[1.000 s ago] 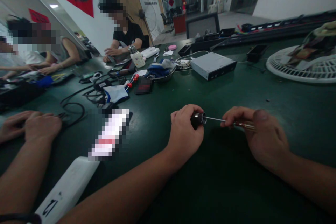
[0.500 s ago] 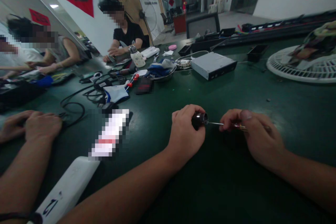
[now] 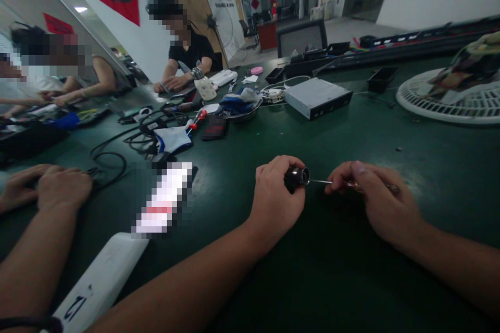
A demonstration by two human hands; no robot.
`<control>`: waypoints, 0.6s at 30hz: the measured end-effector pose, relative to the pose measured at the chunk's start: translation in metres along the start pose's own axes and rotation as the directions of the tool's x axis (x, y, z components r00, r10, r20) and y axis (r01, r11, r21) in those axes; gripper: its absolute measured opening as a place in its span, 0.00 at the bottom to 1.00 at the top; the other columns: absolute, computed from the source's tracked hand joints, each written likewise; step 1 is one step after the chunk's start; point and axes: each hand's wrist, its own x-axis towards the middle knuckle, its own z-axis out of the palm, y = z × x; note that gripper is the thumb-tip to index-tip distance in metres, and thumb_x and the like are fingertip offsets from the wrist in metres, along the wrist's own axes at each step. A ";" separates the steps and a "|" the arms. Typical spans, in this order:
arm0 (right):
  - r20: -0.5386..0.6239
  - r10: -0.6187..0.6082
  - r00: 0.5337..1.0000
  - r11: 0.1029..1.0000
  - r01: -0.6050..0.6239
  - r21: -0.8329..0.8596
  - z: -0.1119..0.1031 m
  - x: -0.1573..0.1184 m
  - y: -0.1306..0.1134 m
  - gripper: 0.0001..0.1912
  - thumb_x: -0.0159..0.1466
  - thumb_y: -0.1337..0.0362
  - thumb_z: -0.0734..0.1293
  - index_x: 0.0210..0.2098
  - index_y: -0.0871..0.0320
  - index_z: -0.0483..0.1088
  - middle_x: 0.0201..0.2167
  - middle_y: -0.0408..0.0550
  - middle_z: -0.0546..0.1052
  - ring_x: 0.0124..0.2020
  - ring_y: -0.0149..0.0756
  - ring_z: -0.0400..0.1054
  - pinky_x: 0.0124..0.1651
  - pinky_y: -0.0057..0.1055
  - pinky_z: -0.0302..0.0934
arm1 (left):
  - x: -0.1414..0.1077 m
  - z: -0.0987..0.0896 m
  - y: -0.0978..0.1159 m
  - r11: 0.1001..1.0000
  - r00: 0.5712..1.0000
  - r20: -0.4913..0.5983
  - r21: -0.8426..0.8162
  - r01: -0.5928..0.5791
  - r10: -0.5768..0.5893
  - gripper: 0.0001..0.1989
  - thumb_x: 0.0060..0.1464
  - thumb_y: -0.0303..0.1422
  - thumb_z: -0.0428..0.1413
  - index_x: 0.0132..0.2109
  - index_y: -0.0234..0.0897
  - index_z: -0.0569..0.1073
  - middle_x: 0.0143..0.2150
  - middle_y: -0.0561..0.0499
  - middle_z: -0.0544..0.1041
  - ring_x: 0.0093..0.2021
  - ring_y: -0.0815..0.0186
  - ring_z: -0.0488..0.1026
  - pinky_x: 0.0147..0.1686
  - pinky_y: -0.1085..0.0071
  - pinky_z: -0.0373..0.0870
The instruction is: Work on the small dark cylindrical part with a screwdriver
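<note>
My left hand (image 3: 276, 195) is wrapped round a dark, shiny cylindrical part (image 3: 297, 176), its open round end turned to the right. In my right hand (image 3: 385, 200) is a screwdriver (image 3: 353, 186) with a thin metal shaft and a clear, reddish handle partly covered by my fingers. The shaft points left, and its tip meets the rim of the dark cylinder's open end; whether it sits inside cannot be made out. Both hands are just above the green table (image 3: 336, 281).
Left of my forearm lie a white power bank-like object (image 3: 105, 265) and a blurred-out lit screen (image 3: 164, 200). A co-worker's hands (image 3: 64, 187) rest beyond them. Ahead stand a grey disc drive (image 3: 318, 96), a white fan grille (image 3: 425, 99), cables (image 3: 117, 156) and a red-handled tool (image 3: 198, 118).
The fingers of my right hand have shifted slightly round the screwdriver handle, which looks turned. My left hand and the dark cylinder stay in place.
</note>
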 end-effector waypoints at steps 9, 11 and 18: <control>-0.133 -0.009 0.991 0.999 0.003 -0.048 0.003 -0.001 -0.002 0.24 0.74 0.46 0.63 0.32 0.53 0.80 0.32 0.49 0.81 0.34 0.41 0.74 0.34 0.37 0.67 | 0.000 0.001 0.000 1.000 1.000 0.029 -0.015 0.003 -0.002 0.14 0.55 0.22 0.60 0.47 0.43 0.76 0.46 0.50 0.81 0.48 0.57 0.77 0.56 0.50 0.72; -0.118 0.020 0.993 0.997 -0.029 -0.075 0.003 0.000 -0.002 0.23 0.73 0.47 0.63 0.30 0.53 0.79 0.30 0.49 0.81 0.32 0.41 0.74 0.33 0.36 0.66 | 0.000 0.001 -0.001 1.000 1.000 0.019 -0.012 0.012 -0.012 0.14 0.55 0.22 0.60 0.46 0.43 0.76 0.45 0.50 0.81 0.47 0.57 0.77 0.55 0.51 0.73; -0.046 -0.025 0.999 1.000 0.025 -0.009 0.002 0.001 -0.002 0.24 0.74 0.47 0.62 0.30 0.53 0.79 0.32 0.49 0.82 0.36 0.41 0.76 0.40 0.38 0.69 | 0.000 0.002 -0.002 1.000 1.000 0.028 -0.026 -0.002 0.002 0.14 0.55 0.22 0.60 0.47 0.42 0.75 0.45 0.50 0.81 0.47 0.58 0.77 0.54 0.52 0.73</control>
